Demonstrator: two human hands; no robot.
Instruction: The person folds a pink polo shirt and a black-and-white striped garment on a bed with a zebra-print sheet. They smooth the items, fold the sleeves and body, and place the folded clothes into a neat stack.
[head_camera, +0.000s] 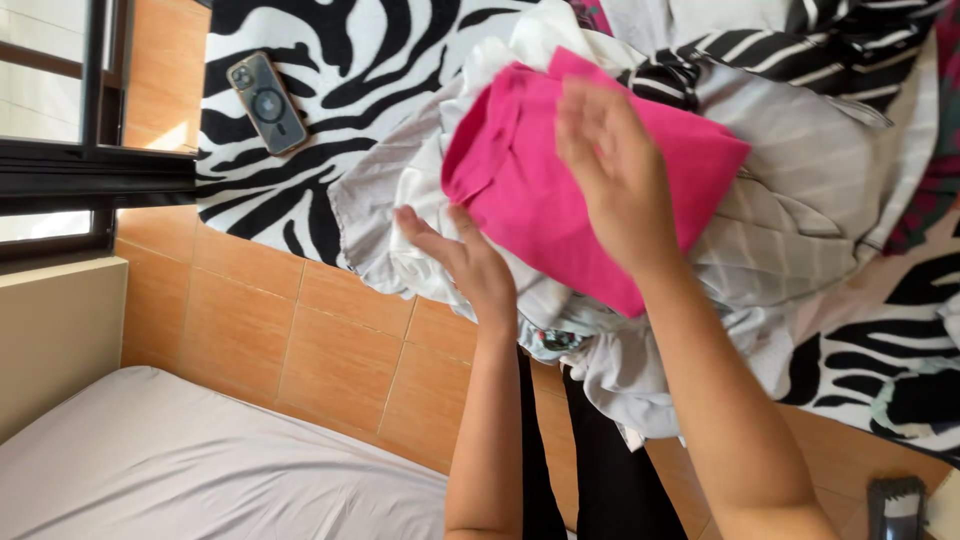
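A folded bright pink cloth (520, 190) lies on top of a heap of white and grey clothes (800, 190). My right hand (610, 170) rests flat on the pink cloth with its fingers spread, slightly blurred. My left hand (465, 260) lies just below the pink cloth's edge, fingers stretched out and touching the white fabric under it. Neither hand grips anything.
The heap sits on a zebra-print bedspread (330, 60), where a phone (267, 102) lies to the left. Orange floor tiles (300, 330) run beside it. A grey-sheeted mattress (180, 470) is at the lower left and a dark window frame (90, 170) at the left edge.
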